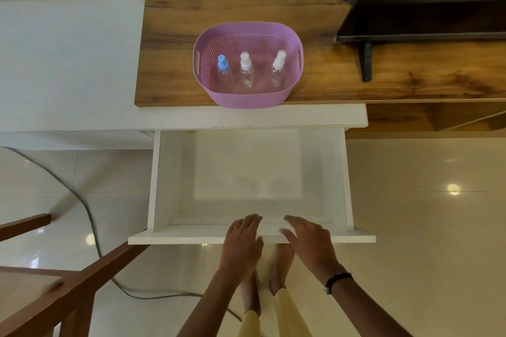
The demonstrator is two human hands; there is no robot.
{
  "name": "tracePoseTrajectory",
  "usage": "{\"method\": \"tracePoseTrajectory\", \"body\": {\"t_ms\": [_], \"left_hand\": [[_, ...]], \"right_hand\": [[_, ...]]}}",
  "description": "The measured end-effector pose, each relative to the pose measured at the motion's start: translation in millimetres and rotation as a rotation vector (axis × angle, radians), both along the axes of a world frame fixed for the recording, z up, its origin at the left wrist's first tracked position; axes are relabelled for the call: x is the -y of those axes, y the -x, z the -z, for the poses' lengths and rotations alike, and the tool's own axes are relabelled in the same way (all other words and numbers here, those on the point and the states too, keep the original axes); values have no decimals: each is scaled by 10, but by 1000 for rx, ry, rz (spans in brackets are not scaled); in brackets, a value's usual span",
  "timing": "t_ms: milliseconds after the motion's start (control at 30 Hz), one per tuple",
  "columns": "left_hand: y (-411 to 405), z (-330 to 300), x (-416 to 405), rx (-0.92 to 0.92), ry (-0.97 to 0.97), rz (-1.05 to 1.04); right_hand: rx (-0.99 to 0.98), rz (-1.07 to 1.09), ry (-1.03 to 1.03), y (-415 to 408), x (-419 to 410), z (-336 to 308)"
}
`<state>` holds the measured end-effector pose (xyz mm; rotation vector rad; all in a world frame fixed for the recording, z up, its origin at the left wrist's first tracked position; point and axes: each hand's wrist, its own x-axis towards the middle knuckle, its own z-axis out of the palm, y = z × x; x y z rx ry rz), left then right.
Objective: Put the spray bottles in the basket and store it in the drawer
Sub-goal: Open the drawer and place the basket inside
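In the upper centre of the frame, the purple basket [247,63] is seen on the wooden top [328,85], with 3 spray bottles [245,70] standing upright inside it. Below it, the white drawer [249,172] is pulled out and bare. At the lower centre, the left hand [242,241] and right hand [309,239] are laid flat, fingers spread, on the drawer's front edge, with nothing gripped. Loading is judged done; next, the basket must be lifted level by both side handles and lowered into the drawer.

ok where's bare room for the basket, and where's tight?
Drawer floor is bare between its side walls, behind both hands on the front edge. Wood top is bare left of the basket. Tight to the right, by the TV foot.
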<state>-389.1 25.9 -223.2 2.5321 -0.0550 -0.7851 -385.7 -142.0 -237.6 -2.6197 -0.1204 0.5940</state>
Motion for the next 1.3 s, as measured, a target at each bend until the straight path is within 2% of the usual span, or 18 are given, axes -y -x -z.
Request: {"method": "tracePoseTrajectory", "body": {"t_ms": [400, 500, 567, 800, 967, 1300], "left_hand": [[-1490, -474, -200, 475, 295, -703], [-1901, -626, -319, 540, 334, -847], [-2171, -702, -392, 518, 332, -914], [-2776, -686, -609, 410, 385, -925], [-2924, -637, -635, 357, 396, -916], [-2968, -599, -706, 400, 331, -854]], "right_hand": [[384, 324, -173, -1821, 196, -585], [419, 426, -176, -2258, 180, -736], [424, 460, -206, -2500, 155, -802], [333, 544, -331, -2971, -27, -841], [295, 516, -263, -3102, -66, -758], [295, 468, -236, -3088, -105, -801]]}}
